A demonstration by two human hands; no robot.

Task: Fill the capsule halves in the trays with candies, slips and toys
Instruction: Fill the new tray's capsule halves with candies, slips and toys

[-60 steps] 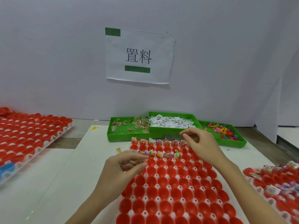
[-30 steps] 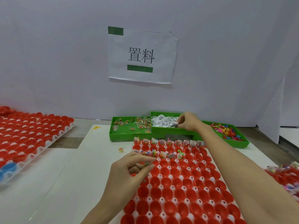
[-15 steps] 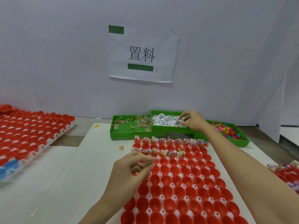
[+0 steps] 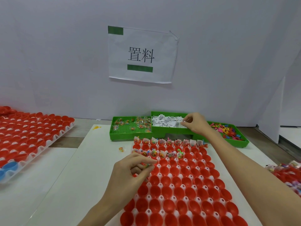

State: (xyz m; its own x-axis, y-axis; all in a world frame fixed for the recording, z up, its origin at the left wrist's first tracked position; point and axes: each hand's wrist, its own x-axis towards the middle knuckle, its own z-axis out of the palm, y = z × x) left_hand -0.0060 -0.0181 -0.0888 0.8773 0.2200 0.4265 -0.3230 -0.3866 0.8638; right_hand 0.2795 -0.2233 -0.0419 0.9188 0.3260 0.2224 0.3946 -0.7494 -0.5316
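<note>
The tray of red capsule halves [image 4: 187, 190] in front of the person is barely begun. The far row across it carries packets and slips, with toys poking out of a few cups, and the second row is filled about two-thirds of the way from the left. Every row nearer the person is still bare red cups, so most of this tray is left, by my reckoning. Another tray of red halves [image 4: 32, 132] sits on the desk [image 4: 53, 185] off to the left, looking unfilled.

The left hand [image 4: 130, 173] hovers at the tray's left edge by the second row, fingers curled in, pinching small candy packets [image 4: 147, 164] between thumb and fingertips. The right hand [image 4: 197, 123] reaches out to the middle green bin [image 4: 171, 130], thumb and forefinger closed on a white slip [image 4: 184, 123] from the pile there.
</note>
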